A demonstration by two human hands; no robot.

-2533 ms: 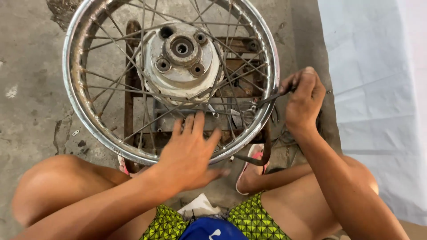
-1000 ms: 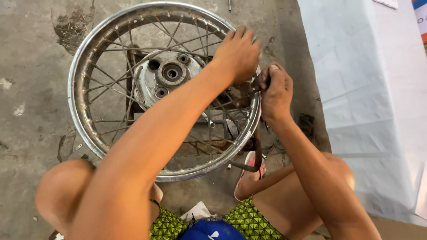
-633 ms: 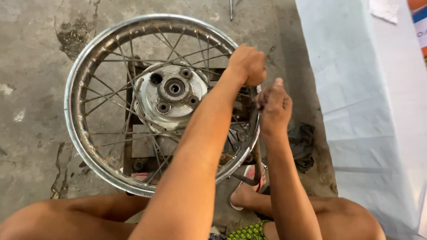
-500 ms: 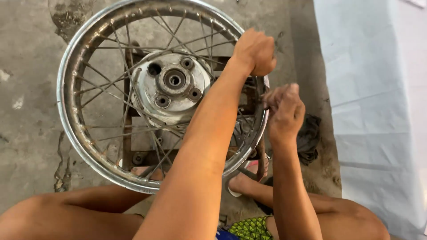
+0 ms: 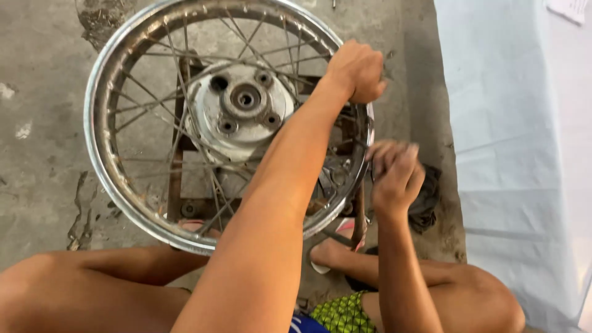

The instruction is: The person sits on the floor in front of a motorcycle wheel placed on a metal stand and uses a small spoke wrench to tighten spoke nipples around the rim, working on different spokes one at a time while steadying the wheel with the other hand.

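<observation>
Both hands lower than before: left hand clenched on wheel rim, right hand apparently closed beside it.

1. Head-worn, looking steeply down from above, close over a spoked wheel on the concrete floor.
2. Own knees and forearms filling the lower edge; single view only.

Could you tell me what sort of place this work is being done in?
Probably an informal repair workshop at floor level: a bare spoked metal wheel rim lies on a rusty metal frame over stained grey concrete floor, beside a white sheet.
</observation>
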